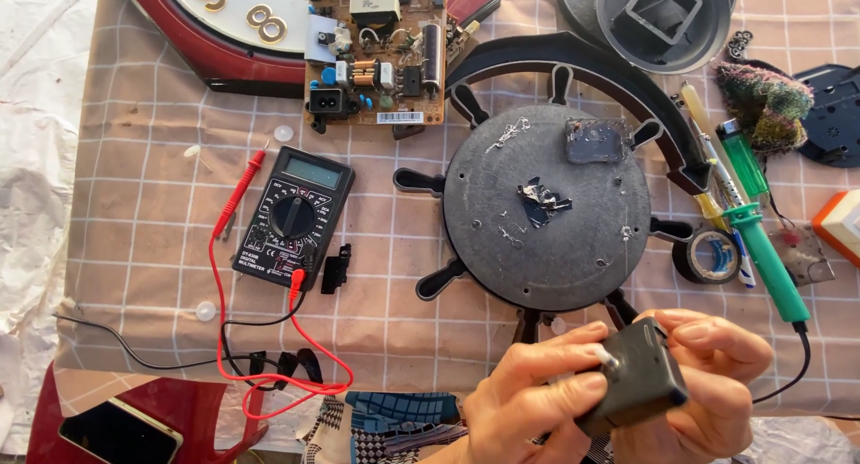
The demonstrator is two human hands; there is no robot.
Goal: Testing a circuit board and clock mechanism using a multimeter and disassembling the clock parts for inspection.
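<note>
Both my hands hold a small black box-shaped clock movement (638, 376) low in the view, right of centre. My left hand (528, 392) grips its near side, thumb and fingers pinching a small white stub on its face. My right hand (712, 374) cups it from the right and below. Just beyond them lies a round black ship-wheel-shaped clock back (546, 209) with bits of solder and foil on it.
A black multimeter (294, 215) with red and black leads lies left of centre. A circuit board (376, 52) and a red clock (224, 25) sit at the top. A green soldering iron (761, 249), tape roll (712, 255), green lighter and pens lie to the right. A phone (116, 433) rests bottom left.
</note>
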